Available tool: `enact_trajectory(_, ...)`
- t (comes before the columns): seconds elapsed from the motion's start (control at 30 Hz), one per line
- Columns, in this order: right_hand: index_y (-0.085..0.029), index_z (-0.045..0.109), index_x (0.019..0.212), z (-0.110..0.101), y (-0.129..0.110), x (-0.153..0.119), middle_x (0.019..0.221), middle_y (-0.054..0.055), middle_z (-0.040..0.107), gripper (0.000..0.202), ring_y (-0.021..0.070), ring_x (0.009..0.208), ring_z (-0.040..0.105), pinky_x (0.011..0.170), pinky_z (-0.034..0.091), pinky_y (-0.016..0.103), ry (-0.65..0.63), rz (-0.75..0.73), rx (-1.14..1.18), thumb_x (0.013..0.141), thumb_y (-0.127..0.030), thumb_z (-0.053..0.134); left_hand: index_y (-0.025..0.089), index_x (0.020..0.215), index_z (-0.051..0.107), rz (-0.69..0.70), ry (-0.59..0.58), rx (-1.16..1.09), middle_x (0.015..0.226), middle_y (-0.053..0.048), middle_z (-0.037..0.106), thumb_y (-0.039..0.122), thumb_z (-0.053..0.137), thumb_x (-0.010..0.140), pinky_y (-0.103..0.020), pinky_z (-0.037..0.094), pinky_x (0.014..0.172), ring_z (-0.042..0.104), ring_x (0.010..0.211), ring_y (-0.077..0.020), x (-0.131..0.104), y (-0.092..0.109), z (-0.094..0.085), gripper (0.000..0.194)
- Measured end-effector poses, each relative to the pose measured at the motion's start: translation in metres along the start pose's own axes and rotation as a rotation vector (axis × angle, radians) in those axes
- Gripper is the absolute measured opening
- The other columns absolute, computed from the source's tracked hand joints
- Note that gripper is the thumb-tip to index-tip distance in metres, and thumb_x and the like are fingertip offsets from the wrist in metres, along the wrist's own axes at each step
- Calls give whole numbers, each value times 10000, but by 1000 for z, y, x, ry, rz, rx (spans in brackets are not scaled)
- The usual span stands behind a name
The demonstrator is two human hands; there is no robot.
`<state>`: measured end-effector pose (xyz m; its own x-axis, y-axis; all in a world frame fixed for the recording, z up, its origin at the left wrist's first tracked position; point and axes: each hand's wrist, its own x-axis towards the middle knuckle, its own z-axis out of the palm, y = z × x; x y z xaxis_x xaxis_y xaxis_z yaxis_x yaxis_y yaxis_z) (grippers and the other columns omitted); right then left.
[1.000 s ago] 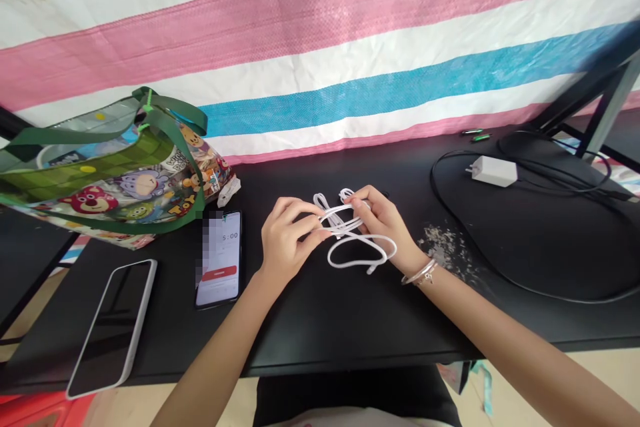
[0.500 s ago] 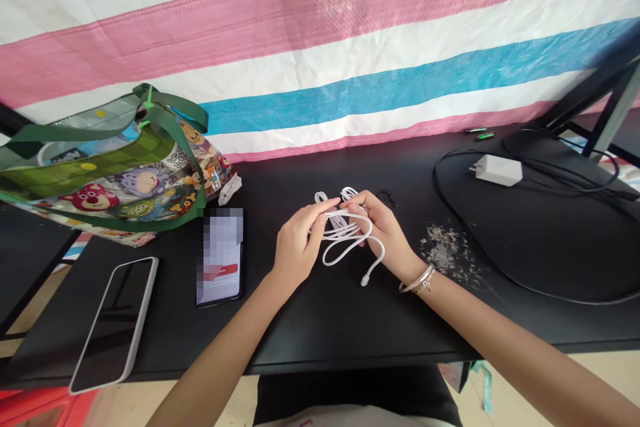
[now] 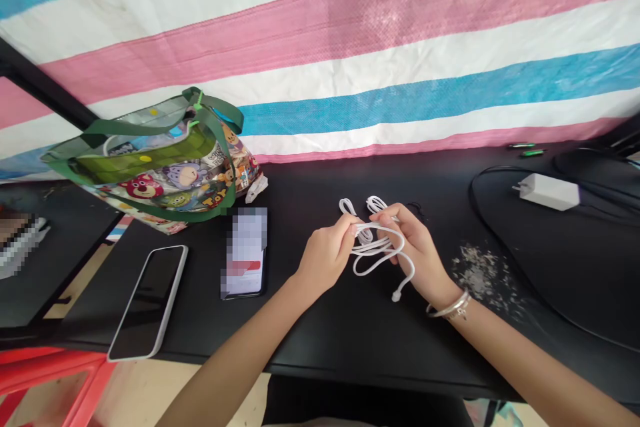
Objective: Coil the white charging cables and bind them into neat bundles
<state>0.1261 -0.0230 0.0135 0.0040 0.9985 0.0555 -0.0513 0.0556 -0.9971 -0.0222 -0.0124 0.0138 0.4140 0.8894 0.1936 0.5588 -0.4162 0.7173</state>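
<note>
A white cable [image 3: 373, 265] hangs in loose loops between my hands, above the black table [image 3: 320, 333]. My left hand [image 3: 327, 250] pinches its loops between thumb and fingers on the left side. On the right side, my right hand [image 3: 415, 247] holds the same cable with thumb and forefinger, and a bracelet circles that wrist. One cable end with a small white tip [image 3: 397, 295] dangles below the right hand. More white loops stick out beyond the fingertips at the back.
Left of my hands lie a lit phone [image 3: 247, 253] and a dark-screened phone in a white case [image 3: 150, 303]. A cartoon bag [image 3: 175, 173] stands behind them. To the right are grey debris [image 3: 483, 273], a white charger [image 3: 549, 192], black cables and green items [image 3: 533, 153].
The view has swung left, so everything on the table appears further right. The fingers of my left hand have curled in more around the cable.
</note>
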Motion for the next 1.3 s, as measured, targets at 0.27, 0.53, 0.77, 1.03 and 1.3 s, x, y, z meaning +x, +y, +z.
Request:
enact_trajectory(0.27,-219,514,704,1,-1,0,417,-91,392,491,68,328,336,320,272,207,23,21,-15,682,-700,612,199,963,597,15,12,53,662,16,623,253,318,958,-213,374,551,558,541,-123,-1,0,-1,285)
enact_trajectory(0.53,-215,578,786,-3,-7,0,474,-67,480,498,104,409,466,429,412,243,-70,76,-6,725,-709,558,199,944,620,-20,48,111,634,18,613,254,300,958,-211,372,550,556,533,-119,1,-4,-3,325)
enact_trajectory(0.77,-227,608,935,-10,5,5,632,-13,602,560,168,542,601,596,544,346,-169,171,210,718,-737,532,195,934,625,-71,155,33,619,22,602,247,285,942,-211,358,550,537,529,-113,3,-6,-7,344)
enact_trajectory(1.03,-207,549,817,-9,-5,2,665,-25,596,414,77,422,477,509,492,271,-293,139,150,781,-619,578,198,857,620,-178,254,-39,543,46,495,259,326,929,-207,321,510,463,478,-102,6,-4,-13,309)
enact_trajectory(1.3,-208,564,877,-18,-12,6,668,-14,561,296,92,466,428,386,343,215,-290,-9,-229,795,-489,606,176,840,634,-191,315,-172,543,43,425,304,315,931,-208,323,505,429,485,-99,9,-5,-15,355)
